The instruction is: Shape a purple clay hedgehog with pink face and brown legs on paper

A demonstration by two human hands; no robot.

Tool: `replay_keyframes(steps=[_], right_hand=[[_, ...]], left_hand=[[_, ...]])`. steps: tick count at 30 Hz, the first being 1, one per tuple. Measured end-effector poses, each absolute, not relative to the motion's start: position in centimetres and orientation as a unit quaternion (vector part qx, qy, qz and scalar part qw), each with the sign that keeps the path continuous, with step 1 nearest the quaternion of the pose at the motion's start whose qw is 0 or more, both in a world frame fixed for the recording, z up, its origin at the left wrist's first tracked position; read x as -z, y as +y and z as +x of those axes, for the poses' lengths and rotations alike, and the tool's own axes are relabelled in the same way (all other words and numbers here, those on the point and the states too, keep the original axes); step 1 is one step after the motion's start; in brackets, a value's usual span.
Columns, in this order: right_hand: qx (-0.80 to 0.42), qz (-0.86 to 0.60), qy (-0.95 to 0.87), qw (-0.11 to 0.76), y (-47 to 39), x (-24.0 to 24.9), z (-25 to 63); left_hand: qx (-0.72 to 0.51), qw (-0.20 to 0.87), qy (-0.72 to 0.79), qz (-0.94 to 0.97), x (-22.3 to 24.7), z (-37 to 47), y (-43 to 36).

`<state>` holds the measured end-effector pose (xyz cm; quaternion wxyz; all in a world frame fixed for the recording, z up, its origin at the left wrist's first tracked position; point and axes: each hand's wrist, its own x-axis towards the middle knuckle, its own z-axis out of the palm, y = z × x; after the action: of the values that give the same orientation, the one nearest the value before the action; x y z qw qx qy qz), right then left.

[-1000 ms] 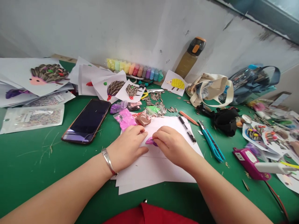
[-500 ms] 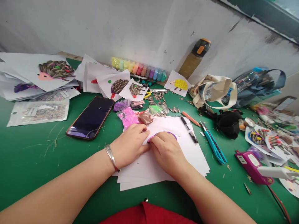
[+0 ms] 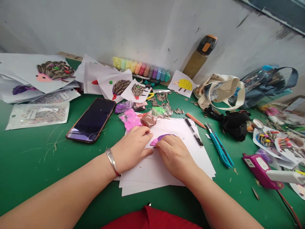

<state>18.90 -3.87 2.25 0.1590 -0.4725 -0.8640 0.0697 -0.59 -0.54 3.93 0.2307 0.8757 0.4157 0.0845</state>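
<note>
A flat shape of purple and pink modelling clay (image 3: 155, 141) lies on a stack of white paper (image 3: 143, 178). My right hand (image 3: 175, 156) bends over it, fingertips closed at the pink end and covering much of the purple part. Just left of the clay, my left hand (image 3: 133, 148) rests on the paper with its fingers stretched out and nothing in them. Beyond the hands sit a pink clay packet (image 3: 130, 119) and a brown clay packet (image 3: 148, 119). A black pen (image 3: 193, 132) lies on the paper's right side.
A phone (image 3: 91, 119) lies to the left. Right of the paper are an orange stick (image 3: 195, 120), a blue utility knife (image 3: 219, 146) and a magenta glue gun (image 3: 262, 171). Sunflower seeds (image 3: 160, 100), hedgehog pictures (image 3: 182, 83) and a bottle (image 3: 200, 57) stand farther back.
My right hand has drawn slightly right and back, so more of the pink clay end shows. The left hand stays in place. The view has shifted a little.
</note>
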Motion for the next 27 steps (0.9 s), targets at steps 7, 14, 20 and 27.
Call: replay_keyframes(steps=[7,14,20,27], right_hand=[[-0.094,-0.484,-0.856,0.153,-3.9,-2.4,19.1],[-0.178,-0.495,-0.816,0.241,-3.1,-3.3,20.3],[-0.165,-0.520,-0.792,0.275,-2.6,-3.3,21.4],[-0.167,-0.515,-0.794,0.276,-2.4,-3.2,21.2]], left_hand=[[-0.082,0.217,0.414,0.880,-3.9,-0.6,-0.8],[-0.077,0.185,0.410,0.890,-3.8,-0.8,-1.3],[-0.022,0.120,0.385,0.915,-4.1,-0.4,-1.8],[-0.018,0.090,0.390,0.916,-3.8,-0.3,-2.4]])
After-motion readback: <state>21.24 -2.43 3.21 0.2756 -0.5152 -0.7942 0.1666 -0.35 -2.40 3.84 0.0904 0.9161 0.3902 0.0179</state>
